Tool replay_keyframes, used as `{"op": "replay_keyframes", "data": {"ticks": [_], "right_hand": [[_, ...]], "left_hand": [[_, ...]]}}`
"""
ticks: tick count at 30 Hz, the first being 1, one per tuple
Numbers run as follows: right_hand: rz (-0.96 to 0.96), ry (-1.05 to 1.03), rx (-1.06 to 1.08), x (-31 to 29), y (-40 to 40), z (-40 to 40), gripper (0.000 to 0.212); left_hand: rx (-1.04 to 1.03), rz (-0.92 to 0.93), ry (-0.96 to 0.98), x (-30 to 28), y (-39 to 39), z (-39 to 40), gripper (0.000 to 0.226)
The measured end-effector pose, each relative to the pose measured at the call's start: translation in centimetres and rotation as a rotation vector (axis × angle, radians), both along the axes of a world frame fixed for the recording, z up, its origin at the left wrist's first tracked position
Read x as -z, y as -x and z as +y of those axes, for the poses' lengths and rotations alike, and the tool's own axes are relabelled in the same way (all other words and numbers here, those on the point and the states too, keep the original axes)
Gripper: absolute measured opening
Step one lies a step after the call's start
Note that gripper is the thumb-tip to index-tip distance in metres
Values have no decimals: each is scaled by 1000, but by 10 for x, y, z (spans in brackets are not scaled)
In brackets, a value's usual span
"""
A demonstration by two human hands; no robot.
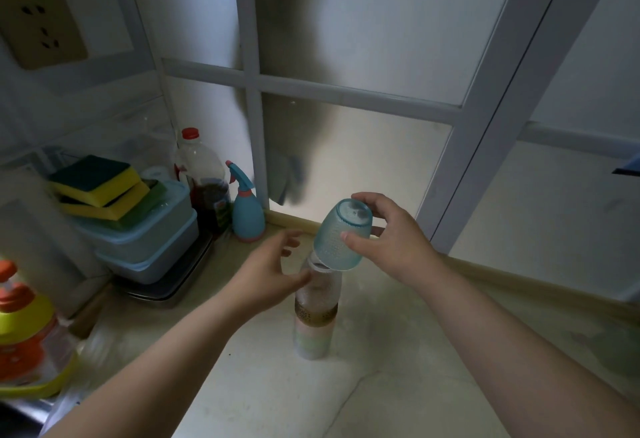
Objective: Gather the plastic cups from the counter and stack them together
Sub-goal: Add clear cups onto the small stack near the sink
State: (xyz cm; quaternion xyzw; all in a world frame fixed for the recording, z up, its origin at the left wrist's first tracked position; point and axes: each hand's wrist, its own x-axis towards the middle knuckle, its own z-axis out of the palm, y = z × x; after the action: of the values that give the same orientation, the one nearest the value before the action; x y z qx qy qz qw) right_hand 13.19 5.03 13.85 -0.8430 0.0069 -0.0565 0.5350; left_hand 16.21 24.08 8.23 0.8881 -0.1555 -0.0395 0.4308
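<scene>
A stack of upside-down plastic cups point(315, 316) stands on the pale counter point(381, 385) in the middle of the view; a clear cup tops it, with a brown band and pastel cups below. My right hand point(388, 240) holds a blue textured cup point(341, 233), bottom up and tilted, its rim resting over the top of the stack. My left hand point(273, 271) is beside the stack's upper part, fingers spread, thumb touching or nearly touching the clear cup.
A blue spray bottle point(246, 209) and a red-capped bottle of dark liquid point(204, 181) stand at the back left. Yellow-green sponges point(100, 184) lie on pale blue boxes point(145, 240). An orange-and-yellow container point(24, 330) sits at the left edge. Frosted window panels rise behind.
</scene>
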Motion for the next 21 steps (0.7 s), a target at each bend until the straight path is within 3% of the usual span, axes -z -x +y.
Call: {"op": "replay_keyframes", "data": {"ticks": [5,21], "right_hand": [[57,28,-47,12,-13,12,51],[94,136,-99,38,-14,12,60]], "left_hand": [[-107,-101,14,-12,-2,21,46],[-121,-184,106,-27,2,17,33]]}}
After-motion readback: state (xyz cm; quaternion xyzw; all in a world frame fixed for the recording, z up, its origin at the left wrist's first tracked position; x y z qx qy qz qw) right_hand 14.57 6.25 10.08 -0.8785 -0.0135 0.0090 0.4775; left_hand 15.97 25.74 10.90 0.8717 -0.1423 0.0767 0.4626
